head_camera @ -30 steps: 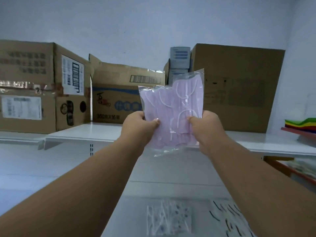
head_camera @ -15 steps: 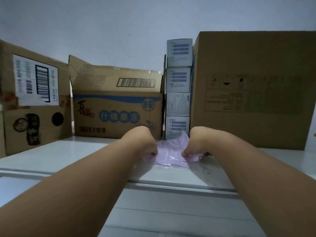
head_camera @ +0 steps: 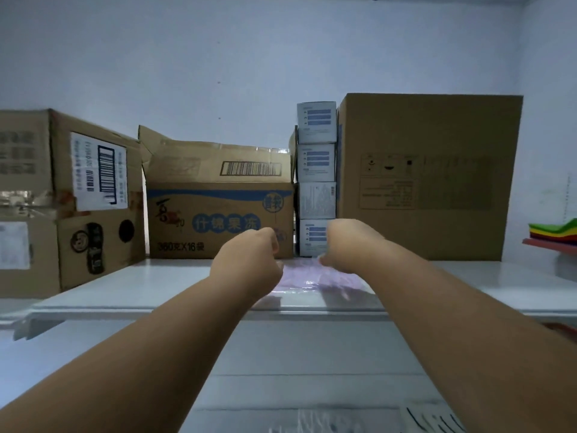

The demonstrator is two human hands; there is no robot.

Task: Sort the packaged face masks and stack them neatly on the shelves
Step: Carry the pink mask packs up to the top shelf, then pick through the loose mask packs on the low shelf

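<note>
A clear pack of purple face masks (head_camera: 315,281) lies flat on the white upper shelf (head_camera: 156,285), near its front edge. Both my arms reach up to it. My left hand (head_camera: 249,264) has its fingers curled down over the pack's left far corner and covers that side. At the far right corner, my right hand (head_camera: 346,245) also curls its fingers down, fingertips on the pack's back edge. Both hands seem to grip the pack, though the fingertips are mostly hidden behind the backs of the hands.
Cardboard boxes line the back of the shelf: one at the left (head_camera: 62,201), a blue-printed one (head_camera: 218,210) and a tall one (head_camera: 427,176). Small white boxes (head_camera: 317,179) are stacked between them. More mask packs (head_camera: 315,423) lie on a lower shelf. Coloured sheets (head_camera: 555,231) sit at right.
The pack went from held upright in the air down onto the shelf, first bunched between my hands and now spread flat. My hands have moved to its far corners.
</note>
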